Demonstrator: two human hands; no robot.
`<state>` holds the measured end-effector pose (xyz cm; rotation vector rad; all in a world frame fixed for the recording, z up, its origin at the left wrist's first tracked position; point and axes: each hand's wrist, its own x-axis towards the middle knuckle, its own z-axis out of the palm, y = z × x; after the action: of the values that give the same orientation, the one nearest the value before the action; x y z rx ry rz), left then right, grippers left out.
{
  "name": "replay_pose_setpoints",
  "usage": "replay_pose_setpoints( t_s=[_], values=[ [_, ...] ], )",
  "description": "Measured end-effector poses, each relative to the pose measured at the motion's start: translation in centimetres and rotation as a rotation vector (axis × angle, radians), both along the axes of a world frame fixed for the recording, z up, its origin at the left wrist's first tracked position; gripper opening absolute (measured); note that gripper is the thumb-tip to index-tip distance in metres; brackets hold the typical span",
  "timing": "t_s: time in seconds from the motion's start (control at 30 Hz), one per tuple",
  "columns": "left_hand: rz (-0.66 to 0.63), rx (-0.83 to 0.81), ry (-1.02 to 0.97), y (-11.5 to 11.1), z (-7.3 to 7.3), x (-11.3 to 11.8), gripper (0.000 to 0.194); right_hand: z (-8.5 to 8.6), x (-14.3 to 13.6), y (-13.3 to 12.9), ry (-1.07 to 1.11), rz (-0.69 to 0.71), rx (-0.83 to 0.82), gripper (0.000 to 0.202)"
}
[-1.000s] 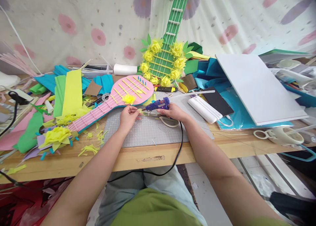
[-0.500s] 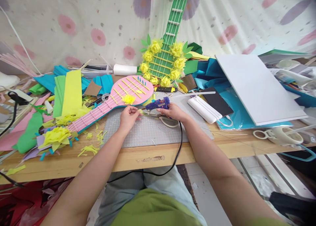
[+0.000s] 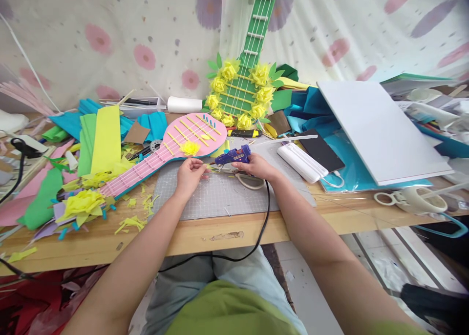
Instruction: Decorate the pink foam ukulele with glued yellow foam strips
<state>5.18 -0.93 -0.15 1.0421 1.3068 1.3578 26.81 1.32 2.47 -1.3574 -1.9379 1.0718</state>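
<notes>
My right hand (image 3: 254,165) grips a dark blue hot glue gun (image 3: 233,156), its nozzle pointing left and a long clear glue stick (image 3: 289,140) running out of its back. My left hand (image 3: 191,175) is pinched on a small piece of yellow crepe paper (image 3: 207,167), close to the nozzle. Fingers cover most of that piece. Under the glue gun lie scissors (image 3: 250,181) on the grey cutting mat (image 3: 205,205). Just beyond my left hand rests a pink paper guitar (image 3: 172,135) with a yellow paper flower (image 3: 189,148) on its body.
A green paper guitar (image 3: 252,42) ringed with yellow flowers leans against the curtain. Crepe paper strips (image 3: 106,139) and yellow scraps spread to the left. A white power bank (image 3: 302,163), a large white board (image 3: 381,130) and tape (image 3: 421,200) lie right. The gun's black cord (image 3: 264,222) hangs over the table edge.
Both hands stay nearly in place, the glue gun's nozzle still beside the yellow paper. The whole view has shifted very slightly.
</notes>
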Motion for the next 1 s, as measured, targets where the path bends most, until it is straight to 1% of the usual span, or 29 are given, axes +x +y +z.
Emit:
replay_pose_setpoints(
  t_s=[0.2,0.27,0.43,0.63,0.73,0.87,0.93,1.0],
  values=[
    [-0.001,-0.004,-0.002,-0.1,0.1,0.0,0.027,-0.1,0.2,0.0,0.053,-0.014,-0.033,0.045],
    [-0.003,-0.003,-0.002,-0.1,0.1,0.0,0.026,-0.2,0.2,0.0,0.035,0.0,-0.032,0.044],
    [-0.011,0.002,-0.004,-0.2,0.2,0.0,0.029,-0.2,0.0,0.1,-0.047,0.003,0.028,0.042],
    [0.007,0.008,-0.026,-0.5,0.7,0.1,0.029,0.1,0.1,-0.1,-0.106,-0.022,0.015,0.041],
    [0.077,0.044,-0.042,-0.8,1.2,-0.4,0.03,-0.2,0.4,0.1,-0.065,-0.039,-0.01,0.044],
    [0.231,0.062,-0.101,-0.9,2.0,-1.9,0.032,-0.7,0.6,0.5,-0.002,-0.083,-0.045,0.048],
    [0.299,0.024,-0.135,-0.8,2.4,-2.8,0.034,-0.8,0.7,0.5,0.008,-0.102,-0.041,0.046],
    [0.34,-0.038,-0.145,-0.4,2.8,-3.7,0.034,-0.7,0.7,0.5,0.011,-0.104,-0.033,0.045]
  ],
)
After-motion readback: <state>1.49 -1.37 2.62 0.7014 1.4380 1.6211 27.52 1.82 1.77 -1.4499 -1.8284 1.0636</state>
